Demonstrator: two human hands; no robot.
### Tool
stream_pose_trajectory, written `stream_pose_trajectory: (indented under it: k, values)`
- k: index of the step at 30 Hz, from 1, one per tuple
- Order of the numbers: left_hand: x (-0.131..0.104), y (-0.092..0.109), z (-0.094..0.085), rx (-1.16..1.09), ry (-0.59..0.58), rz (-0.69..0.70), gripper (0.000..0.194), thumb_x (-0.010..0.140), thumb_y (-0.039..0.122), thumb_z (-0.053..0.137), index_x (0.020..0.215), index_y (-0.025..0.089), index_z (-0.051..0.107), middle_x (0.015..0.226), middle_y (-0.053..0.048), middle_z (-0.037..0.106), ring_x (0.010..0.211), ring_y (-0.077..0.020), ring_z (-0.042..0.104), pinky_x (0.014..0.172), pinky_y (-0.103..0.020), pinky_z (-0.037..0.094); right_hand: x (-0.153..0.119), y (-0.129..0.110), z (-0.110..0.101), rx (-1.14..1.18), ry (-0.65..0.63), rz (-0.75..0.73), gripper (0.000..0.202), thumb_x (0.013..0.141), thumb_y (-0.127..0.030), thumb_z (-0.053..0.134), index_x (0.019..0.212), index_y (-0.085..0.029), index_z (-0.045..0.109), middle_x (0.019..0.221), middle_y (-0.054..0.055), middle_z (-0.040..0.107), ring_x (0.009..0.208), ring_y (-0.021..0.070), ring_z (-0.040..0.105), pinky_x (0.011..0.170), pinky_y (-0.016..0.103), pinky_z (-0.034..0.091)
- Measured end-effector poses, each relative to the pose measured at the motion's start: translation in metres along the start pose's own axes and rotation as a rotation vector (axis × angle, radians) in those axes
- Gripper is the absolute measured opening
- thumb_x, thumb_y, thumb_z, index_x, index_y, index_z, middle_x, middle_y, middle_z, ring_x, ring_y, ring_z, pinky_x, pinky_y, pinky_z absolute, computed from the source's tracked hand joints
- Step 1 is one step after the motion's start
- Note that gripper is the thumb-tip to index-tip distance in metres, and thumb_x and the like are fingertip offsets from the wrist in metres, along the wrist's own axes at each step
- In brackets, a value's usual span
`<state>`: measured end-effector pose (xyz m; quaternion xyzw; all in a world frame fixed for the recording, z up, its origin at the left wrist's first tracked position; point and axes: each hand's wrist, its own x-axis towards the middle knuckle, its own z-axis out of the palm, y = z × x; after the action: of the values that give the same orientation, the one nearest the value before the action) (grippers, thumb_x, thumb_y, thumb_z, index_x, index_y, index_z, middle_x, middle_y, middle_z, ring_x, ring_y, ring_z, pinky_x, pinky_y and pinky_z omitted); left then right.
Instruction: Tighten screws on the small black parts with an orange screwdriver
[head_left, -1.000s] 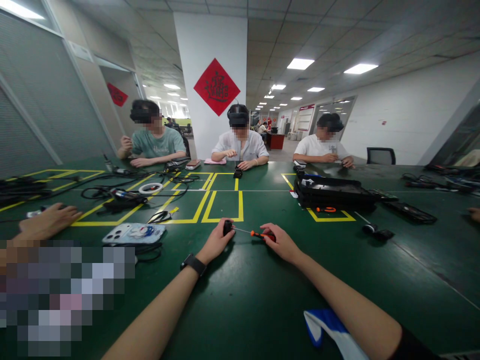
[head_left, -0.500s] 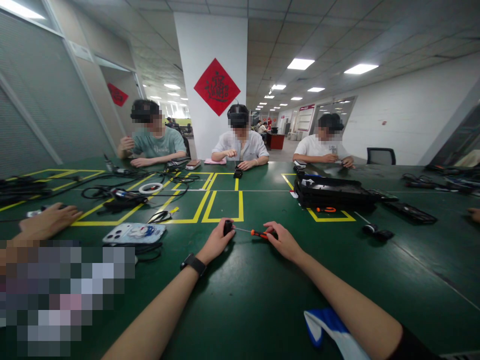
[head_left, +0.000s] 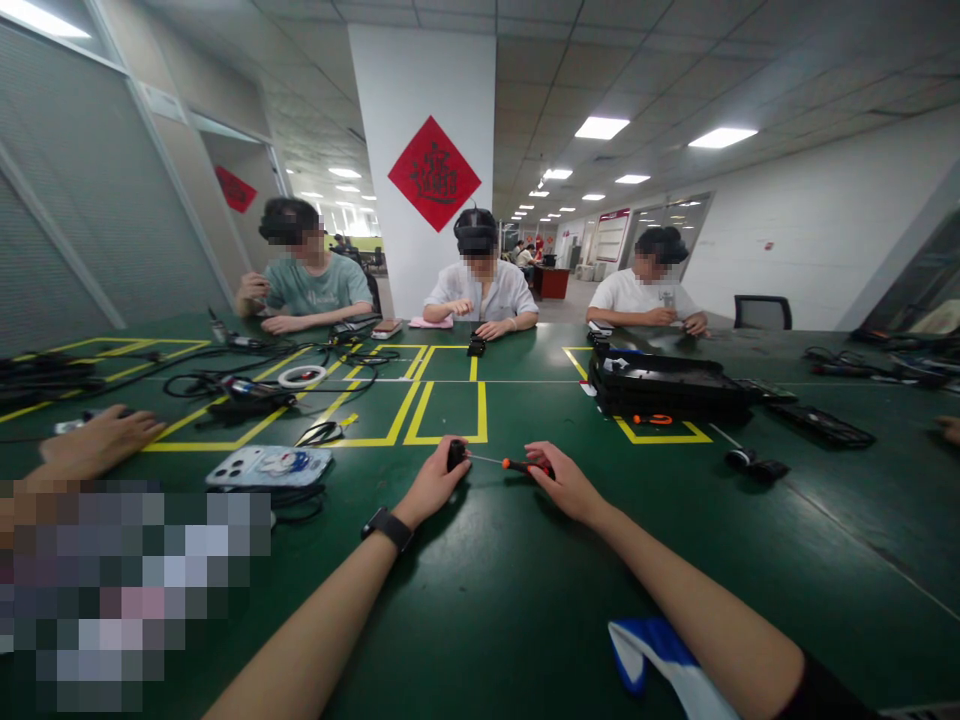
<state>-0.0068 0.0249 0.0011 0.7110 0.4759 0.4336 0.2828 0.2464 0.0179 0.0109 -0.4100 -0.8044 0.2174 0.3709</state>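
Two bare hands work over the dark green tabletop point(head_left: 465, 610), and one line joins them: a slim screwdriver with an orange-and-black handle point(head_left: 516, 465) and a thin metal shaft. Its long axis runs almost straight left to right, the shaft's end a touch farther off than the handle. The left hand point(head_left: 435, 482), with a black-strapped watch point(head_left: 388, 528) at its wrist, has thumb and fingers closed around a small, dark, blocky part point(head_left: 455, 454), which shows at the far side of the grip. The right hand point(head_left: 564, 484) clasps the screwdriver by its handle, so the tool lies to the left of that grip and points at the left hand. The shaft reaches the dark part's right side; whether the tip is seated in it or only beside it, I cannot tell.

The right hand is nearer the handle, the left nearer the tip. Just beyond the left hand lies the near edge of a yellow tape rectangle point(head_left: 446, 440). Well apart, to the far right, another orange-handled tool point(head_left: 651, 419) lies in front of a shallow black tray point(head_left: 671, 408).
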Motion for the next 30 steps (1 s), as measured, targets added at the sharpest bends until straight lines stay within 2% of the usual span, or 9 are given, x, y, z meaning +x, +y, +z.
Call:
stream_pose_trajectory:
  k: [4,7,10,12,14,17,24,30]
  values:
    - [-0.001,0.001,-0.001,0.0,0.0,0.002,0.03,0.078,0.028,0.048,0.107,0.022,0.045,0.097,-0.003,0.061,0.091,-0.0168,0.057,0.086,-0.034,0.041,0.001,0.002,0.0,0.002,-0.021,0.003,0.038,0.078,-0.013,0.05,0.115,-0.021,0.045,0.092,0.004,0.057,0.086,0.0162,0.054,0.082,0.034,0.042]
    - [-0.001,0.001,0.0,-0.007,-0.002,-0.002,0.03,0.078,0.028,0.048,0.107,0.022,0.044,0.097,-0.002,0.061,0.091,-0.0166,0.057,0.086,-0.033,0.042,0.0,-0.002,0.0,-0.015,-0.014,-0.05,0.046,0.071,-0.01,0.056,0.114,-0.021,0.046,0.094,0.003,0.055,0.084,0.0156,0.052,0.08,0.032,0.042]
    - [-0.001,0.0,0.0,-0.014,-0.001,-0.004,0.03,0.078,0.028,0.048,0.107,0.021,0.045,0.097,-0.003,0.061,0.09,-0.0165,0.058,0.086,-0.034,0.042,-0.001,-0.004,0.0,-0.022,-0.026,-0.069,0.047,0.07,-0.012,0.06,0.114,-0.021,0.048,0.096,0.004,0.053,0.084,0.0156,0.052,0.078,0.031,0.043]
    - [0.0,0.0,0.0,-0.015,-0.003,-0.007,0.03,0.078,0.028,0.048,0.107,0.021,0.044,0.097,-0.003,0.061,0.091,-0.0166,0.058,0.086,-0.034,0.042,-0.001,-0.004,0.001,0.012,-0.026,-0.053,0.039,0.075,-0.018,0.058,0.113,-0.021,0.049,0.098,0.005,0.054,0.087,0.0163,0.053,0.08,0.031,0.043]
    - [0.0,-0.001,0.0,-0.011,-0.007,-0.009,0.03,0.079,0.029,0.048,0.108,0.022,0.044,0.098,-0.003,0.06,0.092,-0.0166,0.057,0.087,-0.034,0.042,0.0,-0.003,0.001,0.068,-0.027,-0.024,0.027,0.084,-0.025,0.048,0.111,-0.021,0.05,0.1,0.005,0.056,0.092,0.0165,0.054,0.084,0.032,0.042]
    - [0.0,0.0,0.0,-0.01,-0.013,-0.009,0.03,0.078,0.029,0.048,0.107,0.022,0.044,0.098,-0.003,0.06,0.092,-0.0166,0.057,0.087,-0.034,0.042,0.001,-0.001,0.0,0.11,-0.049,0.019,0.024,0.09,-0.026,0.037,0.108,-0.022,0.052,0.098,0.004,0.059,0.093,0.0162,0.055,0.085,0.033,0.041]
    - [0.0,0.0,0.0,-0.003,-0.005,-0.006,0.029,0.078,0.028,0.047,0.107,0.021,0.044,0.097,-0.003,0.061,0.091,-0.0163,0.058,0.087,-0.033,0.042,0.002,-0.004,-0.004,0.192,-0.057,-0.008,0.031,0.08,-0.018,0.052,0.111,-0.022,0.05,0.092,0.002,0.061,0.085,0.0151,0.057,0.076,0.03,0.044]
    - [0.002,-0.004,0.0,-0.001,-0.005,0.005,0.03,0.078,0.028,0.048,0.107,0.022,0.044,0.098,-0.003,0.06,0.092,-0.0165,0.057,0.087,-0.034,0.041,0.0,-0.011,0.0,0.083,-0.035,-0.057,0.04,0.07,-0.01,0.06,0.108,-0.023,0.054,0.084,0.001,0.058,0.082,0.0163,0.054,0.078,0.033,0.042]
